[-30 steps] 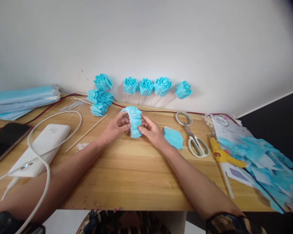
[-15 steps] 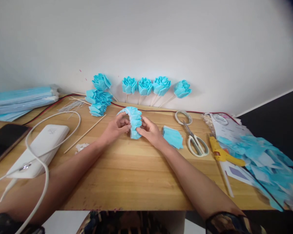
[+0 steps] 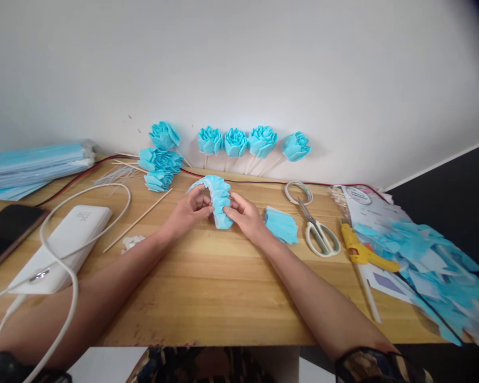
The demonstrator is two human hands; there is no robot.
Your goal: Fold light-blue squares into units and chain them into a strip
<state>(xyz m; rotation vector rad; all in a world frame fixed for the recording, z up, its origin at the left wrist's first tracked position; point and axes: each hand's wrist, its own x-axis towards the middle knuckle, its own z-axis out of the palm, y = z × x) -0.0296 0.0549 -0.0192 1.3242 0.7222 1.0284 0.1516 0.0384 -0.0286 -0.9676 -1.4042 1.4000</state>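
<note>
Between my two hands, a little above the wooden table, is a pleated light-blue strip [image 3: 221,194] of thin fabric-like material, curved into an arc. My left hand [image 3: 195,206] pinches its left, inner edge with thumb and fingers. On the other side, my right hand [image 3: 243,214] has its thumb on the front of the folds and its fingers behind, partly hidden. A small stack of flat light-blue pieces [image 3: 281,225] lies just right of my right wrist. Scissors [image 3: 321,231] with white handles rest beyond it, their blades touching a roll of tape [image 3: 298,193].
Several blue flowers on sticks [image 3: 235,142] lean on the wall; more blue flowers [image 3: 159,162] lie at left. A thin stick [image 3: 138,221], power bank [image 3: 64,244] with white cable, and phone [image 3: 11,231] are left. Right are a yellow glue gun [image 3: 361,250] and blue scraps [image 3: 439,266].
Almost nothing differs. Both hands keep their hold on the pleated strip, whose folds have shifted very slightly; the whole view has moved a few pixels.
</note>
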